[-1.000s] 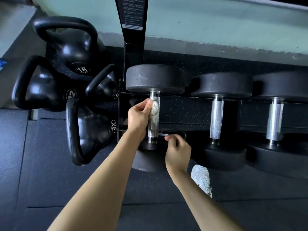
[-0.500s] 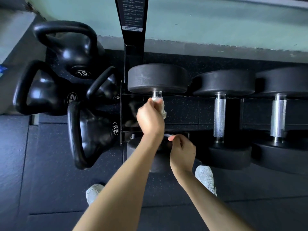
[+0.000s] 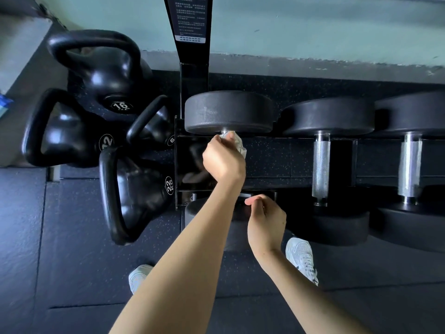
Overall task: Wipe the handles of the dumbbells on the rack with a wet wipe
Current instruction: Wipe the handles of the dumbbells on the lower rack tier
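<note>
Three black dumbbells lie on the rack, with the leftmost dumbbell [image 3: 228, 112] nearest the rack's post. My left hand [image 3: 224, 162] grips its steel handle with a white wet wipe [image 3: 238, 142] wrapped around the bar, just under the far head; the hand hides most of the handle. My right hand [image 3: 266, 220] sits at the rack's front rail beside the near head, fingers curled, and whether they hold anything is hidden. The middle dumbbell's handle [image 3: 321, 165] and the right dumbbell's handle [image 3: 409, 165] are bare.
Black kettlebells stand left of the rack: a 16 kg kettlebell [image 3: 103, 68], a 12 kg kettlebell [image 3: 60, 131] and a 22 kg kettlebell [image 3: 134, 189]. The rack's black post [image 3: 193, 75] rises behind. My white shoes [image 3: 301, 256] stand on dark rubber flooring.
My left hand has gone from pinching the wipe at the handle's side to closing fully round the bar, and has slid toward the far head. My right hand stays at the front rail.
</note>
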A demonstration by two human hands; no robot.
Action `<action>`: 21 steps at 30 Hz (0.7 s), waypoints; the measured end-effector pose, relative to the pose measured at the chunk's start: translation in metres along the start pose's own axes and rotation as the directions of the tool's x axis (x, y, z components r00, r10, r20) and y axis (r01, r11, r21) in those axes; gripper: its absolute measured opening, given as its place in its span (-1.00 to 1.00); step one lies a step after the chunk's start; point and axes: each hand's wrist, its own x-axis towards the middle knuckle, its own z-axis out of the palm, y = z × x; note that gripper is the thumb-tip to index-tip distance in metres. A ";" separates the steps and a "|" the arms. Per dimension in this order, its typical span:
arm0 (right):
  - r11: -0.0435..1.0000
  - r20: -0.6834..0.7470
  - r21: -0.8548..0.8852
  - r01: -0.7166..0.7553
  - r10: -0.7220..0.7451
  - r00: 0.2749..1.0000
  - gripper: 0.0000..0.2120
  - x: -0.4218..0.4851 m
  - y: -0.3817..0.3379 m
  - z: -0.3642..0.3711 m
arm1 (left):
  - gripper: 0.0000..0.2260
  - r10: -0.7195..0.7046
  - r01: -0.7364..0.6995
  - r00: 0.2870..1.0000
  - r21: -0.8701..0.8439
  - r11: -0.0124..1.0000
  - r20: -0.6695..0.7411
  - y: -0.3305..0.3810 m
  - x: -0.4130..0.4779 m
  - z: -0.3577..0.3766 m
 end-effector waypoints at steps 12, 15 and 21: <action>0.998 -0.024 -0.004 0.063 -0.063 0.998 -0.59 0.001 0.004 0.002 | -0.71 0.199 -0.182 0.723 -0.097 0.979 0.662 -0.076 0.014 -0.046; 0.997 -0.021 -0.008 0.073 -0.073 0.997 -0.58 0.001 0.005 0.002 | -0.59 0.184 -0.425 0.674 0.173 0.888 0.716 -0.074 0.022 -0.050; 0.996 -0.038 -0.010 0.089 -0.090 0.995 -0.55 0.000 0.003 0.002 | -0.53 0.123 -0.504 0.765 0.468 0.726 0.633 -0.067 -0.004 -0.041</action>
